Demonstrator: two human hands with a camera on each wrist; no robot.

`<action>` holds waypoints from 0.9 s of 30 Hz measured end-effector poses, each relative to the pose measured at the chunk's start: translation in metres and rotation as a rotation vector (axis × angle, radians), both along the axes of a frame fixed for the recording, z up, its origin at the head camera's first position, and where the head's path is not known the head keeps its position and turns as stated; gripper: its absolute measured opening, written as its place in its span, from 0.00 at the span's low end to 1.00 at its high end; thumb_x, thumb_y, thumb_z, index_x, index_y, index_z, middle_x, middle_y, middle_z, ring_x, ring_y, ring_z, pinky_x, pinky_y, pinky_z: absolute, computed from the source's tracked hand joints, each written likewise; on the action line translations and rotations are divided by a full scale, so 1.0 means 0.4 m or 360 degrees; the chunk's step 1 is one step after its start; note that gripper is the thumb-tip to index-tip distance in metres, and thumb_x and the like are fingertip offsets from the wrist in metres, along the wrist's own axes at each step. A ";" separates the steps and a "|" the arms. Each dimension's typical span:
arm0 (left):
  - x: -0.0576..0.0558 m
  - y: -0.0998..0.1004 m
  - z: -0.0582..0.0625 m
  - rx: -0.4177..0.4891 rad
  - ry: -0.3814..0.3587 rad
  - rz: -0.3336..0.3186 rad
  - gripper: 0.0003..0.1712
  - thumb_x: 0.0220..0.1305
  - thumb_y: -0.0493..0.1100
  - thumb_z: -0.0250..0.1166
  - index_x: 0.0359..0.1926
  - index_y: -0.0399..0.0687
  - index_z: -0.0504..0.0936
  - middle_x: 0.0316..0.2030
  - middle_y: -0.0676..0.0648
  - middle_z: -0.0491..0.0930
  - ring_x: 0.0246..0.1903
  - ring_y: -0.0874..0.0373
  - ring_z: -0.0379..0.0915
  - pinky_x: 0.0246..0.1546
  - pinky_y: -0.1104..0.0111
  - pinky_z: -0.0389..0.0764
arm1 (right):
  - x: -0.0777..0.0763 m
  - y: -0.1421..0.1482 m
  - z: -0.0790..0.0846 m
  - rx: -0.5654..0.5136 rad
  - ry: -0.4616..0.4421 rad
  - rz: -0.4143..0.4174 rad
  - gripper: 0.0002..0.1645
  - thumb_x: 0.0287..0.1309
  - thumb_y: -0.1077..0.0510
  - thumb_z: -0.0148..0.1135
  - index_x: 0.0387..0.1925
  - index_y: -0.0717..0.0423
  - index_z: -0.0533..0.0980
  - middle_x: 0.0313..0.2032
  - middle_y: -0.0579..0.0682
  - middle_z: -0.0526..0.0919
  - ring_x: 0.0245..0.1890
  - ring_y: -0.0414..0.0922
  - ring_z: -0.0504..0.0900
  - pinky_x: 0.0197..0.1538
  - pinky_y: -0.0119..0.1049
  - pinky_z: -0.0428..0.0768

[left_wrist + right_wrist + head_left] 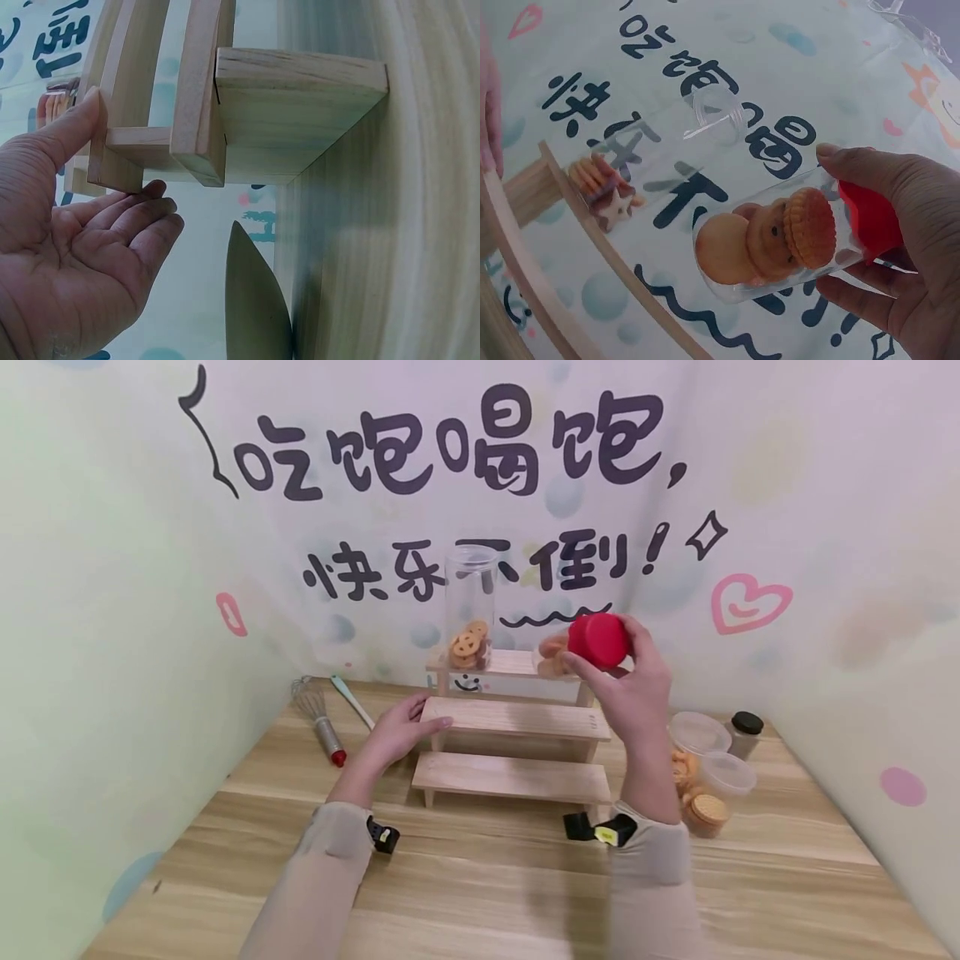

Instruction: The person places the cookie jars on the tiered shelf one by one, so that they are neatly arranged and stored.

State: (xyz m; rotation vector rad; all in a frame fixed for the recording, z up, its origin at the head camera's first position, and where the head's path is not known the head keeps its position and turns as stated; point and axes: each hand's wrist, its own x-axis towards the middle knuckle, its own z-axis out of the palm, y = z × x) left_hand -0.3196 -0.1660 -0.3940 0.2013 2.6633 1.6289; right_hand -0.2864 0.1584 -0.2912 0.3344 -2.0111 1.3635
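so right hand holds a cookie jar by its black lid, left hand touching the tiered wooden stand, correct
The lid is red, not black, in the right wrist view; the right hand holds the cookie jar by it, and the left hand touches the tiered wooden stand.

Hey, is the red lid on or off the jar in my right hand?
On: the red lid covers the end of the cookie jar, gripped by the right hand.

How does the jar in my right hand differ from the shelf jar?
The held jar has a red lid; the shelf jar, a clear top. The held jar tilts in your right hand; the shelf jar stands on the top tier. Cookies fill most of the held jar, only the shelf jar's bottom. Both are clear.
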 end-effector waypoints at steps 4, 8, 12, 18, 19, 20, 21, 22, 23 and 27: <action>-0.001 -0.001 0.000 -0.0002 0.0004 -0.0007 0.52 0.63 0.59 0.71 0.77 0.40 0.58 0.74 0.38 0.61 0.72 0.46 0.58 0.71 0.56 0.63 | -0.021 -0.061 -0.012 -0.0062 -0.0012 0.0066 0.48 0.47 0.47 0.82 0.69 0.50 0.70 0.61 0.47 0.78 0.57 0.46 0.78 0.51 0.44 0.85; -0.007 0.001 -0.003 -0.0009 -0.0002 -0.0009 0.52 0.63 0.60 0.70 0.77 0.42 0.58 0.74 0.39 0.61 0.72 0.46 0.58 0.71 0.56 0.64 | -0.034 -0.095 -0.025 -0.0021 -0.0025 0.0106 0.48 0.48 0.48 0.81 0.69 0.52 0.70 0.61 0.48 0.78 0.59 0.45 0.76 0.51 0.44 0.86; -0.008 0.002 -0.006 -0.0026 -0.0009 0.0019 0.52 0.62 0.61 0.71 0.77 0.44 0.59 0.74 0.41 0.61 0.72 0.48 0.59 0.71 0.57 0.64 | -0.041 -0.106 -0.036 0.0000 -0.0054 0.0137 0.47 0.48 0.51 0.81 0.68 0.53 0.70 0.61 0.49 0.78 0.59 0.45 0.76 0.50 0.44 0.86; -0.008 0.005 -0.002 -0.0020 -0.0005 0.0003 0.52 0.62 0.61 0.71 0.77 0.44 0.59 0.74 0.41 0.61 0.72 0.48 0.59 0.71 0.58 0.64 | -0.046 -0.111 -0.040 0.0079 -0.0062 0.0103 0.47 0.48 0.49 0.81 0.69 0.51 0.70 0.62 0.49 0.77 0.60 0.47 0.75 0.51 0.47 0.85; -0.008 0.004 -0.001 -0.0020 0.0000 -0.0001 0.52 0.62 0.61 0.71 0.77 0.44 0.58 0.74 0.40 0.61 0.72 0.47 0.58 0.71 0.57 0.64 | -0.046 -0.112 -0.041 0.0102 -0.0070 0.0089 0.48 0.48 0.48 0.81 0.69 0.50 0.69 0.62 0.49 0.77 0.60 0.47 0.74 0.51 0.47 0.85; -0.008 0.004 -0.001 -0.0015 -0.0002 -0.0001 0.52 0.62 0.61 0.71 0.77 0.43 0.58 0.74 0.40 0.60 0.72 0.47 0.58 0.71 0.57 0.64 | -0.047 -0.113 -0.041 0.0122 -0.0076 0.0077 0.48 0.48 0.47 0.81 0.70 0.49 0.69 0.63 0.48 0.76 0.61 0.47 0.74 0.52 0.47 0.85; -0.009 0.003 -0.001 -0.0013 -0.0005 -0.0001 0.52 0.62 0.61 0.71 0.77 0.43 0.58 0.74 0.40 0.60 0.73 0.47 0.58 0.71 0.57 0.64 | -0.047 -0.115 -0.042 0.0141 -0.0082 0.0062 0.49 0.48 0.45 0.80 0.70 0.48 0.68 0.63 0.48 0.76 0.61 0.47 0.74 0.52 0.47 0.85; -0.009 0.003 -0.001 -0.0011 -0.0004 -0.0003 0.52 0.62 0.61 0.71 0.77 0.43 0.58 0.74 0.40 0.60 0.73 0.47 0.58 0.71 0.57 0.64 | -0.047 -0.116 -0.042 0.0153 -0.0089 0.0051 0.49 0.48 0.45 0.80 0.71 0.47 0.68 0.64 0.48 0.75 0.62 0.47 0.73 0.52 0.47 0.85; -0.009 0.003 -0.001 -0.0010 -0.0006 -0.0007 0.52 0.62 0.60 0.71 0.77 0.43 0.58 0.74 0.40 0.60 0.73 0.47 0.58 0.71 0.57 0.64 | -0.047 -0.117 -0.043 0.0157 -0.0097 0.0048 0.50 0.48 0.44 0.80 0.71 0.46 0.68 0.64 0.48 0.75 0.62 0.48 0.73 0.52 0.47 0.85; -0.008 0.001 -0.002 0.0002 -0.0013 -0.0012 0.52 0.62 0.60 0.71 0.77 0.44 0.58 0.75 0.40 0.60 0.73 0.48 0.57 0.71 0.57 0.64 | -0.051 -0.123 -0.047 0.0163 -0.0109 0.0054 0.50 0.49 0.45 0.80 0.71 0.46 0.67 0.65 0.48 0.74 0.63 0.48 0.72 0.53 0.48 0.84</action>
